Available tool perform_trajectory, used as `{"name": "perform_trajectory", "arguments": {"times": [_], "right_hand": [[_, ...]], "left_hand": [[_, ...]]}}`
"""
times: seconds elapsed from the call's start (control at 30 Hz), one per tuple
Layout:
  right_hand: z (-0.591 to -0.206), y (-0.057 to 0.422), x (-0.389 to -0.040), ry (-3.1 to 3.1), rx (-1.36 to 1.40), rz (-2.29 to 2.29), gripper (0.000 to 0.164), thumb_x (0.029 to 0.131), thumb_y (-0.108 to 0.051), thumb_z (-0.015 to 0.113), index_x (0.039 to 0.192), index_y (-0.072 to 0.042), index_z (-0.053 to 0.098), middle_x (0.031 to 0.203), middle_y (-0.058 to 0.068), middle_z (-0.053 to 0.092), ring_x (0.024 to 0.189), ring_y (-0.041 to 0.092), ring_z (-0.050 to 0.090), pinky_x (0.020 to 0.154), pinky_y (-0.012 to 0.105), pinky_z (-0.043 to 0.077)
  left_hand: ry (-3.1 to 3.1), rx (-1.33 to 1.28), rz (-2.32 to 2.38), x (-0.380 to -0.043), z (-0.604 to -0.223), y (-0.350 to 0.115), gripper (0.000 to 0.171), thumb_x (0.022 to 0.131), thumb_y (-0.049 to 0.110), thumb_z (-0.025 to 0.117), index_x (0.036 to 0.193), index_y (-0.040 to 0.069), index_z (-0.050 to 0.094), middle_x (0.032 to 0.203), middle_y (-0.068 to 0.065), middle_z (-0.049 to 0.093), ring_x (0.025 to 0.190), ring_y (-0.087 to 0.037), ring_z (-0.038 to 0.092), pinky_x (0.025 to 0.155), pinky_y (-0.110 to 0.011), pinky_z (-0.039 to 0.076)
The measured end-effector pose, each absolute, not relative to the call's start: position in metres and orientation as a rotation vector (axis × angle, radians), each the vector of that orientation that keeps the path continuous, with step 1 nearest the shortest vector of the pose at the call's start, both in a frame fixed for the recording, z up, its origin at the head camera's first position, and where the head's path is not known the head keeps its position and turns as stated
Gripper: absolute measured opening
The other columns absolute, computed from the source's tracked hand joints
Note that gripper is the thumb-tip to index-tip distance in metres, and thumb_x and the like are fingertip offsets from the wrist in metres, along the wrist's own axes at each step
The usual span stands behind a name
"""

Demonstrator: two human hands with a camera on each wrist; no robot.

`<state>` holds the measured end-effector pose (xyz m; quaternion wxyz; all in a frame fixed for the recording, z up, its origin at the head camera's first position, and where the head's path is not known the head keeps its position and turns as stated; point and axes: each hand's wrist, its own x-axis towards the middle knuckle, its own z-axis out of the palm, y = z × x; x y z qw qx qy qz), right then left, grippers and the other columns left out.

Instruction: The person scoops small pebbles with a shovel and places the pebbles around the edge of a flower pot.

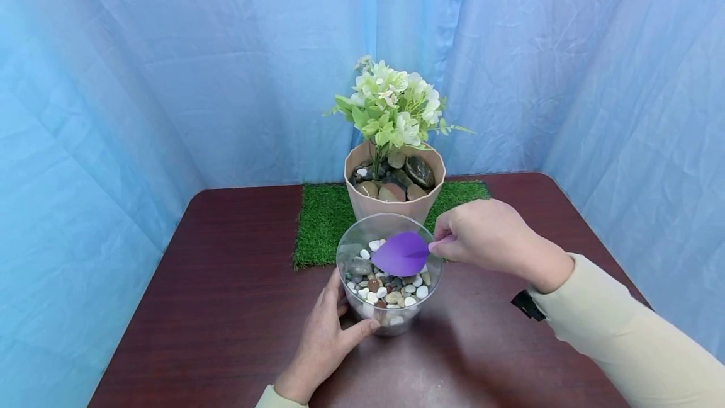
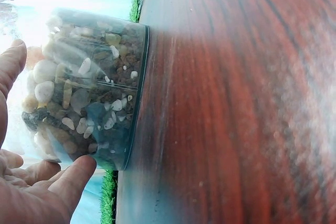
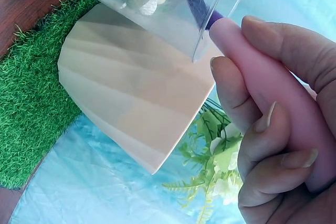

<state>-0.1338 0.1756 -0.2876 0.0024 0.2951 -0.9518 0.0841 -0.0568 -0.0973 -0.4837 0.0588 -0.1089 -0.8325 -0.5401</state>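
A clear round container (image 1: pixel 399 325) stands on the table, its lower part filled with white, brown and grey pebbles (image 1: pixel 393 298). My left hand (image 1: pixel 323 335) cups its near left side, thumb at the front and fingers around the left. In the left wrist view, fingertips lie against the clear wall. My right hand (image 1: pixel 489 235) grips the pink handle (image 3: pixel 275 95) of a small trowel at the container's right rim. The trowel's purple blade (image 1: pixel 403 254) slants down inside, over the pebbles, with its back facing up.
Close behind the container, a pale pink faceted pot (image 1: pixel 365 202) holds large stones (image 1: pixel 419 172) and white artificial flowers (image 1: pixel 396 96). It stands on a green turf mat (image 1: pixel 320 225) on the dark red wooden table (image 1: pixel 226 269). Blue curtains (image 1: pixel 255 68) surround the back and sides.
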Motion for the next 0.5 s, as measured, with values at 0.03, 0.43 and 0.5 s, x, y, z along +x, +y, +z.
{"name": "perform_trajectory", "arguments": {"times": [0.03,0.43,0.5], "right_hand": [[-0.2880,0.1750,-0.1338,-2.990,0.923,0.259,0.018,0.089,-0.033,0.080,0.073,-0.037,0.071,0.062,-0.020,0.052,0.058,0.004,0.047,0.048,0.028,0.040],[-0.2921,0.1663,-0.1337,-2.985,0.910,0.154,0.028,0.084,-0.028,0.078,0.063,-0.036,0.062,0.059,-0.018,0.048,0.057,0.005,0.044,0.044,0.029,0.036],[-0.2928,0.1650,-0.1336,-2.984,0.907,0.142,0.029,0.082,-0.027,0.077,0.062,-0.035,0.059,0.059,-0.017,0.045,0.057,0.006,0.042,0.044,0.028,0.034]], "left_hand": [[-2.523,-0.329,-1.636,-0.0569,-0.4838,-0.0974,0.115,0.081,0.048,0.088,0.169,0.027,0.016,0.157,-0.015,0.047,0.132,-0.029,0.061,0.105,-0.036,0.058],[-2.524,-0.320,-1.632,-0.0570,-0.4833,-0.0979,0.114,0.081,0.048,0.088,0.168,0.027,0.017,0.157,-0.014,0.047,0.131,-0.028,0.062,0.105,-0.036,0.059],[-2.527,-0.317,-1.625,-0.0568,-0.4832,-0.0978,0.114,0.081,0.048,0.088,0.168,0.027,0.017,0.157,-0.015,0.047,0.131,-0.028,0.062,0.104,-0.035,0.059]]}}
